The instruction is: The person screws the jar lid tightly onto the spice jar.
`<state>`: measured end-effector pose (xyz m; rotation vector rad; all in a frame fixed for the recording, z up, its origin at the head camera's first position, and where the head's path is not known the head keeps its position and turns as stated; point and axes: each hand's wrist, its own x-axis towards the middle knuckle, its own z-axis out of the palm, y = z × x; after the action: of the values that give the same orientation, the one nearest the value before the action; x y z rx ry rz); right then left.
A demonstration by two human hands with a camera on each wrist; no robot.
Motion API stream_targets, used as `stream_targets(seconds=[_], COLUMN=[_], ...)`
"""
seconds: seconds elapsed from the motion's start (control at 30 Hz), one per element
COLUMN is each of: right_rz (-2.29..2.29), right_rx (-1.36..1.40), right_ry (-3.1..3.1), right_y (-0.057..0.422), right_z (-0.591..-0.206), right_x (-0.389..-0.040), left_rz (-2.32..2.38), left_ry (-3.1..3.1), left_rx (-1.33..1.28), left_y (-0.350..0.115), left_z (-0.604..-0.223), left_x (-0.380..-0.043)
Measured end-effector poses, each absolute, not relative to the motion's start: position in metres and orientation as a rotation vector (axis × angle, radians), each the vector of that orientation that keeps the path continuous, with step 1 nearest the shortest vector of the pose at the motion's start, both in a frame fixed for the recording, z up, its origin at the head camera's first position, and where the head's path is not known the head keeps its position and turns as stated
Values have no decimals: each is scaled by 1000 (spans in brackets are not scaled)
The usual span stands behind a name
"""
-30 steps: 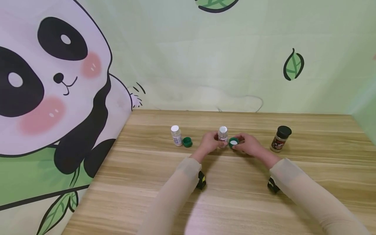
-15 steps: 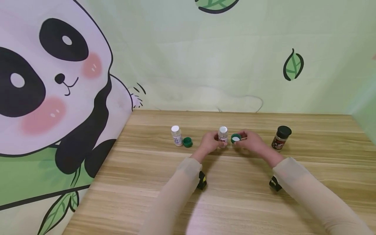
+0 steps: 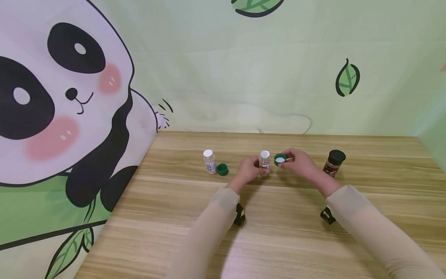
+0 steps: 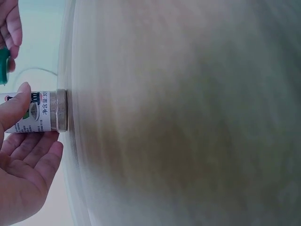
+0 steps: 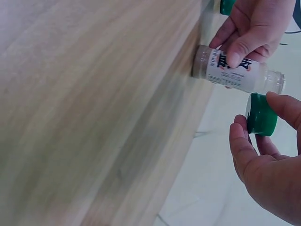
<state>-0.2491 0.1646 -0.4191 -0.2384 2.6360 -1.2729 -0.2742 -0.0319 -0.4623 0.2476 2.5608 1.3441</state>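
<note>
My left hand (image 3: pixel 248 169) holds a small clear spice bottle (image 3: pixel 264 155) with a white printed label, upright on the wooden table. Its neck carries no screw cap. Just right of the bottle, my right hand (image 3: pixel 298 162) pinches a green cap (image 5: pixel 263 114) between thumb and fingers. In the head view the cap's white inside is visible. The cap is apart from the bottle and raised off the table, as the right wrist view shows. In the left wrist view, the thumb lies across the label and the fingers lie along the other side.
Left of my hands stands a second spice bottle (image 3: pixel 210 162) with a white top, and another green cap (image 3: pixel 222 169) lies beside it. A black-lidded jar (image 3: pixel 335 161) stands right of my right hand, partly hidden by the forearm. A panda-print backdrop (image 3: pixel 216 77) rises behind the wooden table (image 3: pixel 278 240).
My right hand has lifted the green cap upward and slightly right, away from the bottle. The left hand and its bottle stay in place.
</note>
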Motion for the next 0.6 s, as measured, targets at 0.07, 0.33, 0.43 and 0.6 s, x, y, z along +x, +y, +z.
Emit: stream_targets(seconds=[0.07,0.33,0.43,0.6], right_rz=[-1259,-1232,-1221,-1195], right_rx=[-244,-246,-256,-259], right_ry=[2650,2660,2667,2675], right_y=[164,160,159,157], right_z=[-417,-412,-411,-408], right_x=[-250,-251,-251,-250], left_rz=[1341,1335,1353,1362], left_ry=[2555,2552,2545,2537], left_rx=[238,218,219,218], left_y=[-32,-32,-32,-32], left_z=[-462,-462,-462,-462], left_x=[-274,-273,-273,-272])
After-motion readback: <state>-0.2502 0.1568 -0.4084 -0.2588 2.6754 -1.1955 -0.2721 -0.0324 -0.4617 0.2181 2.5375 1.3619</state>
